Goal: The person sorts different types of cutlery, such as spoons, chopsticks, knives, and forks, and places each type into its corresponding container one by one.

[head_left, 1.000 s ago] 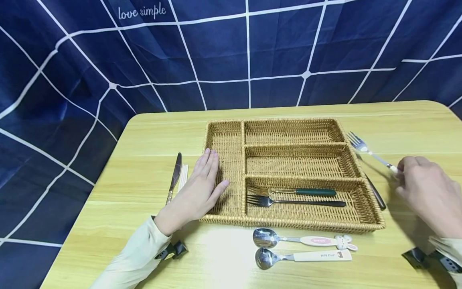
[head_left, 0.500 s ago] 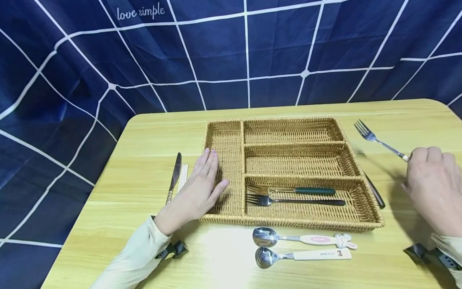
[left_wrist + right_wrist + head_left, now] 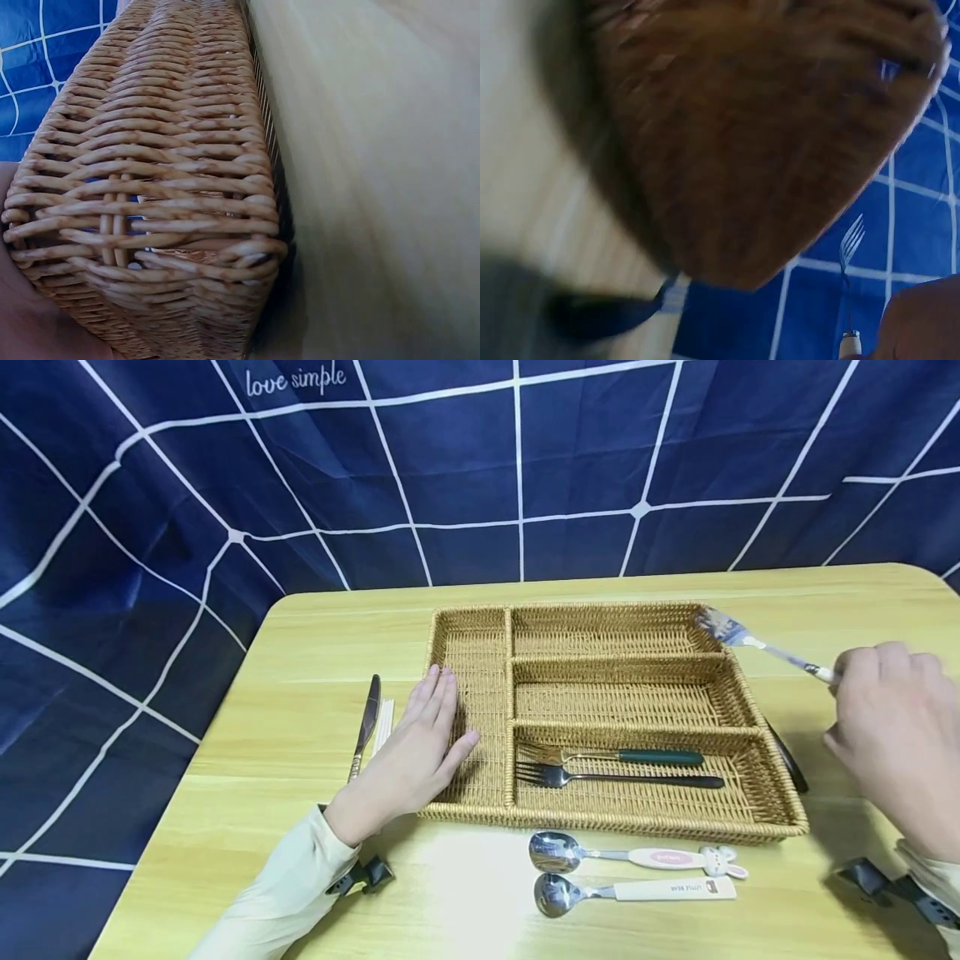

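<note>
My right hand [image 3: 896,718] pinches a silver fork [image 3: 787,657] by its white handle. The fork's blurred tines overlap the far right corner of a wicker tray [image 3: 480,693] in the head view. In the right wrist view, the fork [image 3: 853,241] is beside the tray [image 3: 735,165], its tines upward. On the tray's left wall rests my left hand [image 3: 412,747], fingers straight and thumb apart, holding nothing. A green-handled fork [image 3: 660,757] and a black fork [image 3: 645,782] lie in the near right compartment.
Two spoons, one bunny-ended [image 3: 555,852] and one plain white-handled [image 3: 675,889], lie before the tray. A knife [image 3: 367,718] and thin white sticks [image 3: 384,722] lie left of it. A dark handle [image 3: 789,764] shows at its right side. Blue cloth [image 3: 450,460] hangs behind.
The fork in my right hand first swung away to the right, up and clear of the tray's side, then came back left so its tines overlap the far right corner. My left hand stayed put.
</note>
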`<state>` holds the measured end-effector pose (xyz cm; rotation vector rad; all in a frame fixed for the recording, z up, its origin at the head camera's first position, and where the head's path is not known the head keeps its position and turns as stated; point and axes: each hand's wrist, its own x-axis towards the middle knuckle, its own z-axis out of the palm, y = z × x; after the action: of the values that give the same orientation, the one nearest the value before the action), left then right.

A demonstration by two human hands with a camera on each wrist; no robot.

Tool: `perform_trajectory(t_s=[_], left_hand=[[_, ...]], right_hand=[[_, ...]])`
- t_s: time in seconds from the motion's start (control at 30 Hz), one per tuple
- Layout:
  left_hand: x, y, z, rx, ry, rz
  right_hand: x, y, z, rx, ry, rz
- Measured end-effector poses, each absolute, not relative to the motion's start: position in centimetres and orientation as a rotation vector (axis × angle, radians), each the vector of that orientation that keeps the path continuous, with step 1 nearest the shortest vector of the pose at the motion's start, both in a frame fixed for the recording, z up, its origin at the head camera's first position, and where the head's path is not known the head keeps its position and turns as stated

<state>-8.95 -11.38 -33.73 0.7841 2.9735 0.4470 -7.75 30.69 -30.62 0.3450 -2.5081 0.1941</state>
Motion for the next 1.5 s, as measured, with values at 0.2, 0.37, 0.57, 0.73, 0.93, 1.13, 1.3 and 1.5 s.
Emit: perform_trajectory(t_s=[0.2, 0.37, 0.57, 0.73, 0.93, 1.13, 1.3, 1.5], left_hand=[[-8.8, -11.3, -33.7, 0.779, 2.967, 0.447], [-8.8, -11.4, -33.6, 0.771, 2.957, 0.454], [-8.8, -11.3, -33.6, 0.773, 2.952, 0.461], [-8.8, -11.3, -33.5, 0.772, 2.956, 0.443], [-8.8, -11.3, -33.5, 0.773, 2.956, 0.418], [-8.8, -11.2, -33.6, 0.789, 2.965, 0.408], [-8.8, -11.2, -33.6, 0.801, 2.968, 0.409], [-8.8, -11.3, -33.6, 0.792, 2.96, 0.418]], right_hand=[[-7.0, 28.4, -29.6, 0.493, -2.524, 0.213], [-6.1, 26.7, -29.1, 0.627, -2.546, 0.248], [-5.1, 24.9, -29.5, 0.77, -2.617, 0.305], [-4.7, 23.3, -29.9, 0.854, -2.67, 0.343], [-4.4, 21.9, -30.4, 0.96, -2.723, 0.367], [-4.7, 21.1, -31.0, 1.021, -2.734, 0.33], [-4.9, 21.0, -31.2, 1.0, -2.797, 0.28], [-5.3, 21.1, -31.5, 1.041, -2.848, 0.29]])
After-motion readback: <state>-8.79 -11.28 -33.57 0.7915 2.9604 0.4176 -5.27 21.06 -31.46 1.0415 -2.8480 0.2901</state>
